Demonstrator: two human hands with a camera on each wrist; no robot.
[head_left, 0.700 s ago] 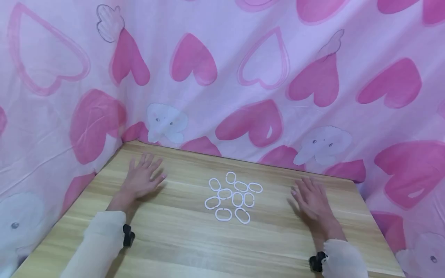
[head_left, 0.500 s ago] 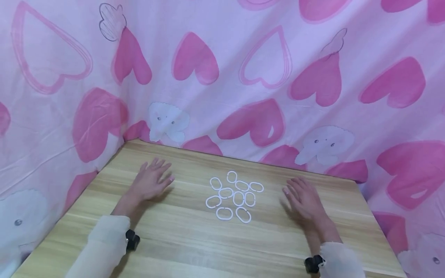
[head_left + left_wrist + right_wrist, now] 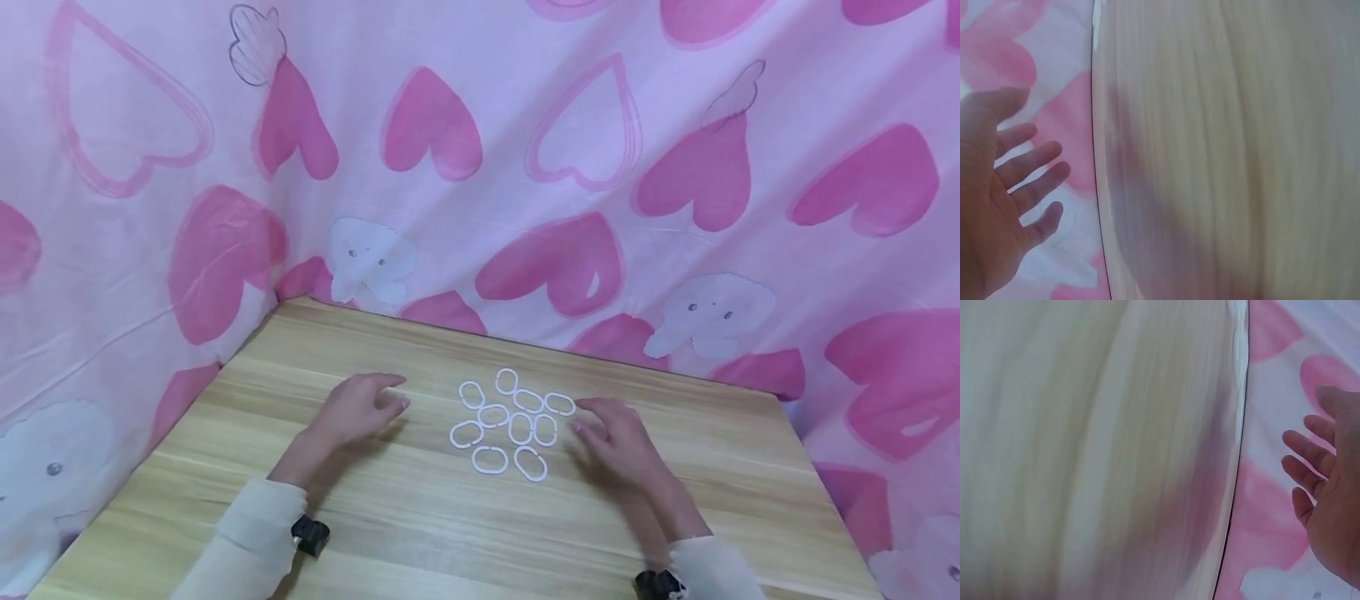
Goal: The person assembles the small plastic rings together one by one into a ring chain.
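Note:
Several white oval rings (image 3: 490, 460) lie flat in a loose cluster on the wooden table (image 3: 420, 533) in the head view. To their left, my left hand (image 3: 352, 414) hovers over the wood, holding nothing; its fingers point toward the cluster. My right hand (image 3: 618, 437) is just right of the rings, fingertips beside the rightmost ring (image 3: 559, 404); whether they touch it I cannot tell. In the left wrist view the left hand (image 3: 997, 194) has spread, relaxed fingers. The right hand (image 3: 1332, 487) shows loosely bent, separate fingers with nothing between them.
A pink curtain (image 3: 510, 200) with hearts stands along the table's back edge and its left side. A black device (image 3: 310, 536) is strapped at the left wrist and another (image 3: 657, 585) at the right wrist, by the pale sleeves.
Both hands have moved inward toward the rings, the left one rightward and the right one leftward, and their fingers have turned inward. The head view has shifted slightly. The rings keep their arrangement.

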